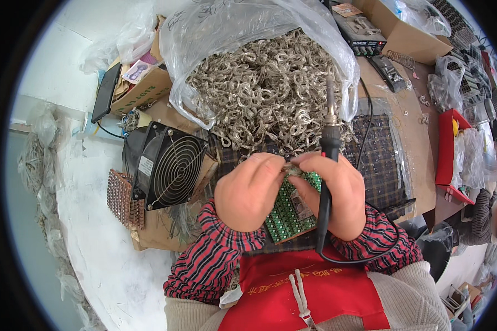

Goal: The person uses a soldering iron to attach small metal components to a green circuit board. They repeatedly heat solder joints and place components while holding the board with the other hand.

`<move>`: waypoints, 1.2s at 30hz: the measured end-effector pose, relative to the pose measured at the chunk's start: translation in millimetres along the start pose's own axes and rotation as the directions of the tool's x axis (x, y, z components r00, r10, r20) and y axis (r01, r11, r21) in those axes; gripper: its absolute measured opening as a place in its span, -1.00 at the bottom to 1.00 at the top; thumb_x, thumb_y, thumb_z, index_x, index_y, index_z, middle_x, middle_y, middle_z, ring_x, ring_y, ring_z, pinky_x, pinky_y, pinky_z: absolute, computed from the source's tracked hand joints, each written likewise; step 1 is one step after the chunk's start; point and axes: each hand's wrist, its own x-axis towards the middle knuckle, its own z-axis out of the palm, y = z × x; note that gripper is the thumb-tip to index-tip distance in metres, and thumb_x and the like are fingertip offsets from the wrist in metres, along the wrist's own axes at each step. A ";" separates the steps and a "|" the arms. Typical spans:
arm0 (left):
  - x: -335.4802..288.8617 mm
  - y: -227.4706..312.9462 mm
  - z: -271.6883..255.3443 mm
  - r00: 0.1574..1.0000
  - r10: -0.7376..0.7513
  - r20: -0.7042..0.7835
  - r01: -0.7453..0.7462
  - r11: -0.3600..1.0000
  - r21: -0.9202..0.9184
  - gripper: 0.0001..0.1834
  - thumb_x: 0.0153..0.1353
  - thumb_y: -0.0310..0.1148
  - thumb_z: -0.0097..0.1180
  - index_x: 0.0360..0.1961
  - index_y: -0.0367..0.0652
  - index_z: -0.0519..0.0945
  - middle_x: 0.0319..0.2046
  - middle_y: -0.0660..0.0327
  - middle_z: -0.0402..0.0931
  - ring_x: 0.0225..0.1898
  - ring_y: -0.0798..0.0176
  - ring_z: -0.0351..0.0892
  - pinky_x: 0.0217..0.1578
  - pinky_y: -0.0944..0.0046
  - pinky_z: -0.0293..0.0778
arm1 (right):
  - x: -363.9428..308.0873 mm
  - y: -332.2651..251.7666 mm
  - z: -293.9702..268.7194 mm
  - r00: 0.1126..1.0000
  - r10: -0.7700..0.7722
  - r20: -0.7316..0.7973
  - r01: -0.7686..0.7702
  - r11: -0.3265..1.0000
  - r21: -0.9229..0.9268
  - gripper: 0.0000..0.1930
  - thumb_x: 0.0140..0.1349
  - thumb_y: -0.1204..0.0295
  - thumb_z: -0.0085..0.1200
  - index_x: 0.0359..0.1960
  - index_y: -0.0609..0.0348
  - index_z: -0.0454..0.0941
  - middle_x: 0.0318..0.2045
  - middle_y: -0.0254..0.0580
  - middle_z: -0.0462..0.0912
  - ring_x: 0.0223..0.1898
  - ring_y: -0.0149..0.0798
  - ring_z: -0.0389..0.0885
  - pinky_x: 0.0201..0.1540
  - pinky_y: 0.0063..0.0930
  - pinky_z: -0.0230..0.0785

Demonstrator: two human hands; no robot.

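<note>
Over the green circuit board, my left hand and my right hand meet at the fingertips. Both are closed, pinching what looks like a small silvery wire bundle, mostly covered by fingers. A soldering iron with a black handle is also tucked in my right hand, its tip pointing up and away from the board. The board carries rows of shiny pads, and its right part is hidden under my right hand. Just beyond the hands, a clear plastic bag lies wide and full of coiled silvery wire bundles.
A black fan with a round grille stands at left, beside stacked brown boards. Far left, a phone leans on a cardboard box. A soldering station sits far right; its cable crosses the plaid mat. A red box is at right.
</note>
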 end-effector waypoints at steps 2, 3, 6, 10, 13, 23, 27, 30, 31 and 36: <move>7.9 -1.4 2.2 0.996 0.056 -0.069 -0.053 0.998 0.038 -0.74 0.15 -0.53 0.31 -0.10 -0.22 0.62 -0.21 0.07 0.64 -0.21 -0.02 0.69 -0.23 0.12 0.61 | 3.1 3.7 -2.3 0.998 -0.024 -0.060 0.021 0.999 -0.047 -0.63 0.01 0.69 0.33 -0.12 0.18 0.55 -0.30 -0.07 0.66 -0.35 0.02 0.65 -0.31 -0.23 0.52; 13.6 -2.9 3.2 0.986 0.116 -0.119 -0.110 0.992 0.054 -0.76 0.15 -0.55 0.32 -0.13 -0.25 0.63 -0.23 0.05 0.65 -0.22 -0.04 0.68 -0.22 0.12 0.61 | 3.8 4.9 -3.9 0.992 -0.050 -0.117 0.043 0.997 -0.058 -0.64 0.00 0.71 0.32 -0.15 0.18 0.56 -0.33 -0.08 0.65 -0.36 0.01 0.65 -0.33 -0.23 0.51; 29.3 -9.3 -1.6 0.992 -0.007 -0.130 0.020 0.995 0.094 -0.79 0.19 -0.60 0.27 -0.13 -0.27 0.66 -0.22 0.07 0.66 -0.22 -0.02 0.69 -0.20 0.15 0.60 | 1.1 5.4 -4.9 0.964 0.097 -0.248 -0.105 0.994 -0.016 -0.69 0.07 0.74 0.32 -0.18 0.21 0.53 -0.40 -0.12 0.68 -0.40 -0.12 0.68 -0.33 -0.35 0.54; 16.5 11.9 -10.4 0.918 -0.366 0.151 0.394 0.810 -0.435 -0.71 0.21 -0.67 0.26 -0.02 -0.34 0.63 -0.23 0.14 0.66 -0.36 0.44 0.65 -0.34 0.44 0.53 | -4.2 4.9 -5.5 0.941 0.159 -0.299 -0.141 0.987 0.082 -0.68 0.14 0.74 0.32 -0.15 0.19 0.48 -0.36 -0.10 0.71 -0.37 -0.17 0.73 -0.29 -0.40 0.58; 3.7 21.5 -5.7 0.790 -0.372 0.488 0.551 0.082 -0.830 -0.71 0.34 -0.49 0.27 0.03 -0.38 0.59 -0.21 0.11 0.66 -0.41 0.41 0.62 -0.45 0.40 0.58 | -5.7 4.9 -1.4 0.957 0.049 -0.287 0.005 0.983 0.184 -0.66 0.11 0.74 0.35 -0.19 0.18 0.46 -0.35 -0.04 0.71 -0.40 -0.13 0.75 -0.34 -0.35 0.59; -15.9 21.3 6.5 0.731 -0.438 0.523 0.437 -0.289 -0.852 -0.68 0.43 -0.36 0.19 0.11 -0.32 0.56 -0.23 0.23 0.58 -0.39 0.44 0.55 -0.49 0.47 0.53 | -12.9 2.8 -16.4 0.949 -0.317 -0.002 0.316 0.948 -0.035 -0.44 -0.02 0.72 0.45 -0.09 0.06 0.35 -0.31 -0.03 0.71 -0.30 -0.02 0.78 -0.30 -0.27 0.67; -14.2 19.0 -2.7 0.807 -0.429 0.406 0.474 0.061 -0.878 -0.80 0.41 -0.44 0.21 -0.04 -0.34 0.64 -0.20 0.22 0.54 -0.39 0.42 0.57 -0.48 0.43 0.56 | -13.3 -4.7 -15.7 0.986 -0.167 0.027 0.161 0.975 0.150 -0.47 0.02 0.62 0.49 -0.08 0.10 0.36 -0.32 -0.02 0.70 -0.35 -0.05 0.76 -0.35 -0.29 0.61; -12.2 25.2 -6.7 0.853 -0.399 0.337 0.501 0.443 -0.743 -0.84 0.35 -0.57 0.22 -0.07 -0.35 0.64 -0.18 0.17 0.53 -0.37 0.40 0.62 -0.45 0.42 0.57 | -10.4 -11.4 -5.3 0.994 0.086 -0.065 -0.069 0.971 0.230 -0.58 -0.01 0.52 0.50 -0.16 0.15 0.51 -0.34 -0.17 0.70 -0.42 -0.09 0.66 -0.35 -0.31 0.51; -12.6 29.0 -7.3 0.876 -0.369 0.309 0.474 0.549 -0.688 -0.84 0.34 -0.60 0.22 -0.08 -0.36 0.63 -0.18 0.16 0.53 -0.36 0.39 0.63 -0.44 0.42 0.57 | -9.8 -12.9 -2.4 0.983 0.165 -0.077 -0.140 0.956 0.259 -0.59 0.01 0.55 0.49 -0.16 0.16 0.51 -0.35 -0.18 0.69 -0.42 -0.08 0.65 -0.35 -0.31 0.51; -12.5 35.8 -3.2 0.923 -0.377 0.081 0.339 0.692 -0.638 -0.90 0.23 -0.62 0.29 -0.23 -0.30 0.65 -0.17 0.11 0.57 -0.37 0.29 0.66 -0.37 0.36 0.60 | -13.6 -8.5 -13.6 0.997 0.080 0.013 -0.080 0.995 0.058 -0.66 0.13 0.72 0.35 -0.16 0.17 0.46 -0.36 -0.07 0.74 -0.32 -0.16 0.78 -0.27 -0.38 0.59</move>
